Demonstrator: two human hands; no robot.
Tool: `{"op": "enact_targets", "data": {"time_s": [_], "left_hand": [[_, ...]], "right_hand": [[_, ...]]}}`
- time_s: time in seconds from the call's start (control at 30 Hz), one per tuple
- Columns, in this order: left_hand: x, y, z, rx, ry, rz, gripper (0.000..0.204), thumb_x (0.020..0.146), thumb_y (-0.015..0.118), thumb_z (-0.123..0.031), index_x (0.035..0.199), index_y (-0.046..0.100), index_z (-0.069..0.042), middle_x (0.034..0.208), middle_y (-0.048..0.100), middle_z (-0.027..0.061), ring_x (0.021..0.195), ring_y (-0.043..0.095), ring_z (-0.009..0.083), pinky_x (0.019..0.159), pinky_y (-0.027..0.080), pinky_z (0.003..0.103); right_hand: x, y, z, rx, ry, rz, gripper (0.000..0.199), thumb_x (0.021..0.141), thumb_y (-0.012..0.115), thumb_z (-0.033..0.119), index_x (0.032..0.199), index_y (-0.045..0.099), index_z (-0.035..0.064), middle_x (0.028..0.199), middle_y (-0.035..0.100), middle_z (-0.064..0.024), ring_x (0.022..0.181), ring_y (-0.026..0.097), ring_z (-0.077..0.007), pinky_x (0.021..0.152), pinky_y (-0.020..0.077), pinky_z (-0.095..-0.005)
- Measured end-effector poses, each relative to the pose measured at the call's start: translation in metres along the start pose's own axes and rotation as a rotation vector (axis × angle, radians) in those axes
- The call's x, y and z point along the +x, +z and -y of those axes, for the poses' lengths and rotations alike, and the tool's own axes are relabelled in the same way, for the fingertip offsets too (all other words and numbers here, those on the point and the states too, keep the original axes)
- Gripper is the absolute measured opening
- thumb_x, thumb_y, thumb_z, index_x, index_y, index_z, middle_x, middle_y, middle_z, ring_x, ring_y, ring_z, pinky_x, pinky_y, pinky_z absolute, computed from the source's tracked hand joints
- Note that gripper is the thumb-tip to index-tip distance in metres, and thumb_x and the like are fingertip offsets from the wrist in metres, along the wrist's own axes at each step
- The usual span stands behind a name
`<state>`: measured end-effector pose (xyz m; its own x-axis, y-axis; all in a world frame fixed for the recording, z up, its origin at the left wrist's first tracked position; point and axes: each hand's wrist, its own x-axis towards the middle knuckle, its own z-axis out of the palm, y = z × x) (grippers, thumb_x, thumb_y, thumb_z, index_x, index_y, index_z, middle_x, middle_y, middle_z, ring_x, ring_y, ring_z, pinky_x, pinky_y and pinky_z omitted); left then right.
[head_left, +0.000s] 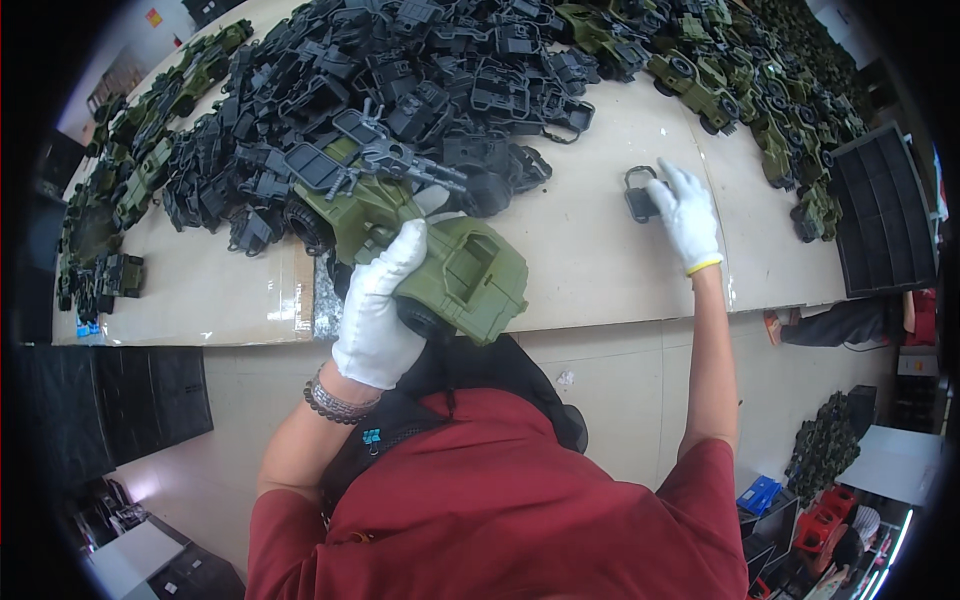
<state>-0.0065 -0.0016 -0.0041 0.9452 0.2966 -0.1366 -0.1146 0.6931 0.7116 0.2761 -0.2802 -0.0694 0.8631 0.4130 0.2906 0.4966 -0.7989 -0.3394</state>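
In a white glove, my left hand [380,300] is wrapped round an olive-green toy jeep [455,270], lifted just above the table's near edge and tilted. A dark grey toy gun mount [400,160] shows at the jeep's far end, in front of the heap. My right hand [690,220], also gloved, reaches over the table further right with its fingers stretched apart. Beside its thumb lies a small black frame-like plastic part [640,195]; whether the thumb touches it I cannot tell.
A big heap of dark grey plastic parts [400,70] covers the table's [580,270] far middle. Rows of green toy jeeps line the left [150,180] and right [700,85] sides. A black crate [885,210] stands at the right edge. Another person's leg [840,325] shows beyond it.
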Motion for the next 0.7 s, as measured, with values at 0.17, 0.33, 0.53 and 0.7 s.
{"op": "enact_targets", "data": {"time_s": [0.17,0.33,0.53,0.7], "left_hand": [[0.002,0.006,-0.002,0.031,0.075,-0.084,0.044,0.101,0.063,-0.032,0.131,0.058,0.001,0.121,0.066,0.0101,0.108,0.067,0.0194,0.095,0.055,0.036],[-0.001,0.002,0.0,0.124,0.074,-0.141,0.04,0.099,0.068,-0.03,0.127,0.061,-0.002,0.12,0.066,0.0064,0.106,0.066,0.0154,0.092,0.054,0.033],[-0.004,-0.005,0.004,0.338,0.158,-0.17,0.034,0.097,0.07,-0.025,0.125,0.064,-0.005,0.116,0.066,0.0022,0.102,0.06,0.0107,0.092,0.049,0.029],[-0.009,-0.004,0.002,0.313,0.17,-0.162,0.037,0.097,0.071,-0.026,0.125,0.064,-0.003,0.118,0.066,0.0036,0.105,0.06,0.0115,0.093,0.049,0.029]], "right_hand": [[-0.01,0.007,0.046,-0.164,-0.039,0.058,0.062,0.081,0.078,0.037,0.135,0.061,0.0115,0.13,0.061,-0.0179,0.119,0.055,-0.0412,0.1,0.0469,-0.0474],[-0.045,-0.034,0.123,0.61,-0.314,0.062,0.067,0.074,0.079,0.028,0.134,0.06,0.006,0.131,0.062,-0.0164,0.118,0.061,-0.0344,0.102,0.0488,-0.0405],[-0.071,-0.035,0.183,0.631,-0.718,0.117,0.072,0.079,0.079,0.043,0.136,0.059,0.0044,0.138,0.058,-0.0182,0.118,0.059,-0.0355,0.1,0.0487,-0.0433],[-0.076,-0.023,0.188,0.689,-0.818,0.097,0.072,0.083,0.077,0.043,0.14,0.056,0.0038,0.141,0.056,-0.0213,0.122,0.058,-0.0362,0.102,0.0469,-0.0448]]}}
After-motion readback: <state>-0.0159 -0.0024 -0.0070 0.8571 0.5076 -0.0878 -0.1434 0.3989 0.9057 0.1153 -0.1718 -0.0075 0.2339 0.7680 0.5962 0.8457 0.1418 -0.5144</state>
